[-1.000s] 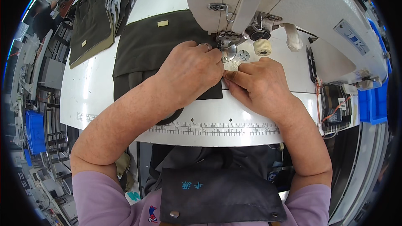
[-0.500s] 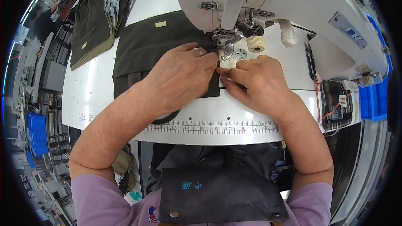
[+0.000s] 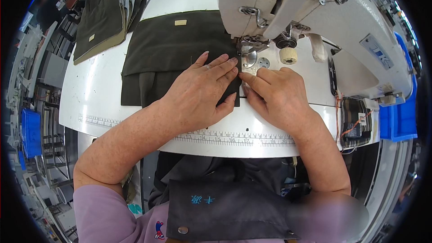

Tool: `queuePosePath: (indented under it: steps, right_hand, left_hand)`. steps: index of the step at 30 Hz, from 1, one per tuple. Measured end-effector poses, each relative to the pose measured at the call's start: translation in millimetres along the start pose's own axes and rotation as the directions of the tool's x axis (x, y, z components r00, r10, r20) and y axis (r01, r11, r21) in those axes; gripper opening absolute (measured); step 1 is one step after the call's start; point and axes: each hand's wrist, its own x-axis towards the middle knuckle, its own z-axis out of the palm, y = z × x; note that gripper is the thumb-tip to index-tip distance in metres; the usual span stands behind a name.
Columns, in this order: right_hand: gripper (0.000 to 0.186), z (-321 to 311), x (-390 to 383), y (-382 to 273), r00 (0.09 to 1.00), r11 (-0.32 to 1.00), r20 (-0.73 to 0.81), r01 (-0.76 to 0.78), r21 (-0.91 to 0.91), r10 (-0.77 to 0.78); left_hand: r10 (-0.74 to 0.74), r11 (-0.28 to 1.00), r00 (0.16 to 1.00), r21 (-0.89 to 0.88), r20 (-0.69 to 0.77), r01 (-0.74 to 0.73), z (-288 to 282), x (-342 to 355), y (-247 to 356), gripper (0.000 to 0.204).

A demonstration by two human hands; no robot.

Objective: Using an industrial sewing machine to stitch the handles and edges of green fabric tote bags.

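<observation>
A dark olive fabric panel [image 3: 175, 40] with a small pale label [image 3: 180, 22] lies flat on the white table, its right edge beside the sewing machine's presser foot [image 3: 245, 49]. A band of the same cloth [image 3: 147, 87] runs down its lower part. My left hand [image 3: 198, 87] rests flat on the panel, fingers stretched toward the right edge and thumb apart. At that edge, just below the needle area, the index fingertip of my right hand [image 3: 276, 92] meets the cloth. Its thumb sits close under the index finger, the other fingers curled. The needle tip is hard to make out.
The sewing machine [image 3: 351, 27] fills the upper right. A stack of olive fabric pieces [image 3: 101, 22] lies at the far left. Black thread snips [image 3: 332, 76] and a dark striped bundle [image 3: 355, 121] are on the right, by a blue bin [image 3: 398, 117]. A ruler strip [image 3: 234, 139] follows the front edge.
My left hand has flattened and spread its fingers on the panel. The right hand stays at the cloth's edge. The whole view has shifted slightly.
</observation>
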Motion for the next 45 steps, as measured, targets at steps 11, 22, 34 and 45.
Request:
queuePosePath:
  steps: [11, 22, 34, 45]
  right_hand:
    - [0.027, 6, 8, 6, 0.992, 0.988, 0.039, -0.114, -0.103, 0.118]
    - [0.024, 6, 3, 15, 0.981, 0.98, 0.035, -0.189, -0.058, 0.191]
    - [0.021, 10, -2, 20, 0.991, 0.991, -0.002, -0.135, -0.019, 0.135]
    - [0.022, 14, 1, 21, 0.989, 0.989, -0.006, -0.149, 0.003, 0.149]
  left_hand:
    - [-0.006, 1.0, 0.999, -0.026, -0.051, 0.005, 2, 31, -28, 0.046]
    - [-0.062, 0.992, 0.995, -0.101, 0.077, 0.07, -8, 44, -42, 0.042]
    - [-0.037, 0.989, 0.99, -0.137, 0.139, 0.056, -28, -54, 26, 0.076]
    - [-0.164, 0.983, 0.981, 0.061, -0.102, 0.17, -71, -171, 38, 0.056]
